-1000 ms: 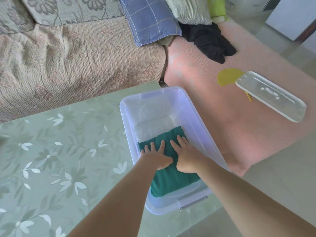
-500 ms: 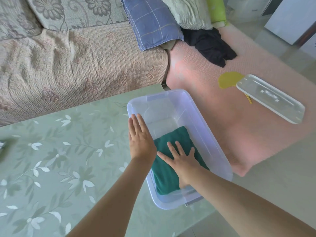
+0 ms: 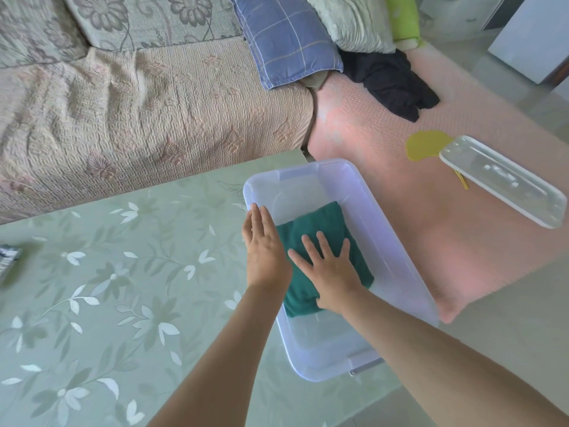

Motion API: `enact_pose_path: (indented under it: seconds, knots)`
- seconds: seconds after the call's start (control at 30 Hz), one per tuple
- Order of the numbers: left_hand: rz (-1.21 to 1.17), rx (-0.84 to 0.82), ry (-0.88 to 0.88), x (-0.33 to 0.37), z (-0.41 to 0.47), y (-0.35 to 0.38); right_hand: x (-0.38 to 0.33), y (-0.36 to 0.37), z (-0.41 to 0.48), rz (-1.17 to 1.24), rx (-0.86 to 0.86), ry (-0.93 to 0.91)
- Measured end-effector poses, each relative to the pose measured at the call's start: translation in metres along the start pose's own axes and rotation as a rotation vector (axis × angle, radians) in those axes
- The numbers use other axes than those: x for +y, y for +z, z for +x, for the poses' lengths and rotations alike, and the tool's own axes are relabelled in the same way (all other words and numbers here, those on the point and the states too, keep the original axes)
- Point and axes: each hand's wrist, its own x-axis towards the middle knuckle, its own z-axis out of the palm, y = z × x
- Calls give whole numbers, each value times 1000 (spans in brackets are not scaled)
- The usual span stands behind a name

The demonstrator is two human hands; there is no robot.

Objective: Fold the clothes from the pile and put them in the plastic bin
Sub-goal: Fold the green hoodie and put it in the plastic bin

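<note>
A folded dark green garment (image 3: 323, 226) lies flat inside the clear plastic bin (image 3: 397, 257), which stands on the right end of the green floral table (image 3: 123, 288). My right hand (image 3: 329, 269) presses on the garment with its fingers spread and straight. My left hand (image 3: 264, 245) is flat with straight fingers over the bin's left rim, beside the garment. A black garment (image 3: 391, 81) lies crumpled on the pink sofa seat at the back right.
The bin's clear lid (image 3: 505, 180) rests on the pink seat (image 3: 369, 143) at the right, over a yellow object (image 3: 425, 144). Pillows, one blue checked (image 3: 286, 35), lean at the back. A striped item (image 3: 9, 260) sits at the table's left edge.
My left hand has come off the green garment and moved left to the bin's rim. My right hand stays pressing on the garment.
</note>
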Motion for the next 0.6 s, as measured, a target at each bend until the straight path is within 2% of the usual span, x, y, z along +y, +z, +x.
enact_pose_path:
  seconds: [0.13,0.27,0.37,0.6]
  knots:
    - [-41,32,-5,-1,-2,-1,0,-4,17,68,47,63]
    - [-149,48,-60,-3,-4,4,3,9,5,14,55,-41]
    - [-219,27,-91,-1,-6,3,11,5,9,-16,78,-30]
    - [-401,90,-214,4,-14,-2,1,-12,15,5,34,11]
